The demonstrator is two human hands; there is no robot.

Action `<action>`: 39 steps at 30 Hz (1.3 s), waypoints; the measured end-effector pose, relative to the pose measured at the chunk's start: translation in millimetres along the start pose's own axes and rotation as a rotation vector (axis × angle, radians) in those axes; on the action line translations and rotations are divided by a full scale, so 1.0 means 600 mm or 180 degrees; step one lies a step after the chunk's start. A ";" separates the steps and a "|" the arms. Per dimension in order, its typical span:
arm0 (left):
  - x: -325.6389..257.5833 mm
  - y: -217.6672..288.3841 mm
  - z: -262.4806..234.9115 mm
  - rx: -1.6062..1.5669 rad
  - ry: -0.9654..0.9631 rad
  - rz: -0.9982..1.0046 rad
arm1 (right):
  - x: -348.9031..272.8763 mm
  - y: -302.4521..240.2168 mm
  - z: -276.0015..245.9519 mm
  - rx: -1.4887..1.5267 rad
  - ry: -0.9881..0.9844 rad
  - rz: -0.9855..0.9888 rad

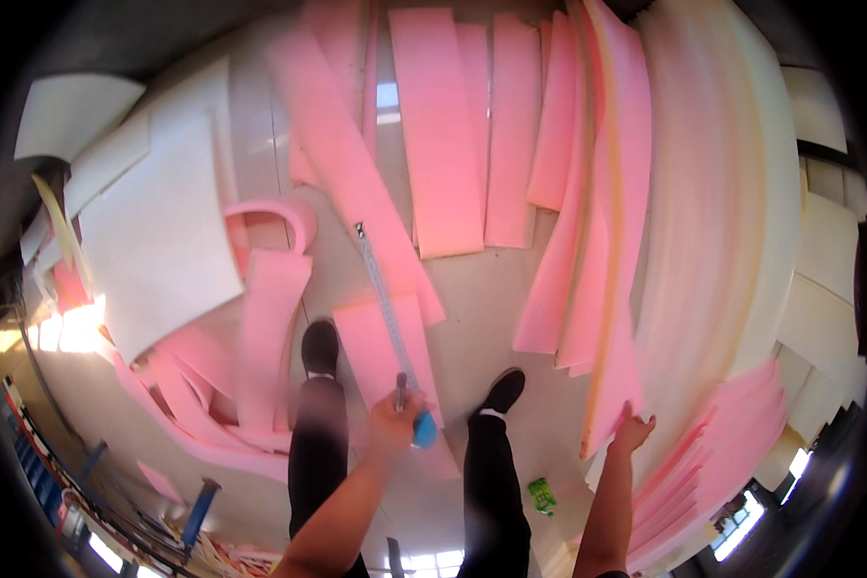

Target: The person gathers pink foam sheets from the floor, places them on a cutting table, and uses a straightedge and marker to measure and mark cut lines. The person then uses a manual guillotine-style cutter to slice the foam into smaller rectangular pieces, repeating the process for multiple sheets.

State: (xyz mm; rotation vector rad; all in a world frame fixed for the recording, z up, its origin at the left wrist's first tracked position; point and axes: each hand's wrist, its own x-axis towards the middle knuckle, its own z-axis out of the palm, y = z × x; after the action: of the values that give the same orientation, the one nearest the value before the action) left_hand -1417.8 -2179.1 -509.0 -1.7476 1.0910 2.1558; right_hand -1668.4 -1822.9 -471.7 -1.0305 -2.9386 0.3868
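Note:
My left hand [391, 424] is closed around a blue tape measure [424, 432], and a dark pen-like object [401, 389] sticks up from the same grip. The pulled-out blade [383, 299] runs away from me over a short pink foam piece [364, 332] on the floor, its hooked end reaching the long pink foam strip [342, 144] beyond. At the right, my right hand [631, 433] pinches the near end of a tall pink foam strip [618, 241] with a yellowish edge. That strip leans along a large stack.
Several pink foam strips [436, 135] lie at the far side. White foam sheets [159, 231] and curled pink offcuts [270, 328] are on the left. A big cream foam stack [713, 193] rises on the right. A green packet [541, 496] lies near my foot.

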 end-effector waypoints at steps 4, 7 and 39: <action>0.011 0.015 0.006 0.0200 -0.0048 0.0073 | -0.130 -0.026 0.070 -0.0095 0.0124 -0.2073; 0.004 0.008 0.011 0.0310 -0.0145 0.0009 | -0.345 -0.117 0.089 0.0833 -0.3914 -0.1728; -0.005 -0.048 0.061 0.0073 -0.0458 -0.0192 | 0.140 0.235 0.406 0.1910 -0.1155 0.1828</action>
State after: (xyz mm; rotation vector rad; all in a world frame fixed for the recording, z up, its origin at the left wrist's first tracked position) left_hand -1430.1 -2134.6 -517.0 -1.5671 1.0102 2.1851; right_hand -1668.1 -1720.6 -747.4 -1.7919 -2.4054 1.4806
